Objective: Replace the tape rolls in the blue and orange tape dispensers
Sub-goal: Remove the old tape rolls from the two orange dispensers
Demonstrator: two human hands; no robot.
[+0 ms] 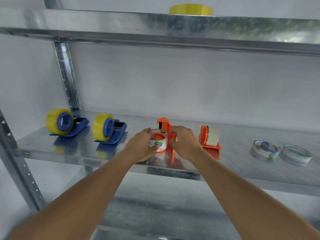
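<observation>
Here, the orange tape dispenser [167, 129] lay near the front middle of the metal shelf [242, 163], and you had both hands on it. Your left hand [141, 147] gripped the white printed tape roll [158, 142] seated around the dispenser's orange hub, fingers curled round its outer side. Your right hand [184, 142] clutched the dispenser's body just beside the roll, fingers bent over the orange frame. Just to the right a second orange dispenser [209, 138] stood upright with a pale roll on it. Farther right, two nearly spent tape cores [264, 148] lay flat, close together. To the left, well apart from your hands, two blue dispensers [110, 129] stood side by side, each carrying a yellow roll [57, 121]. Another yellow roll [190, 9] sat on the upper shelf.
</observation>
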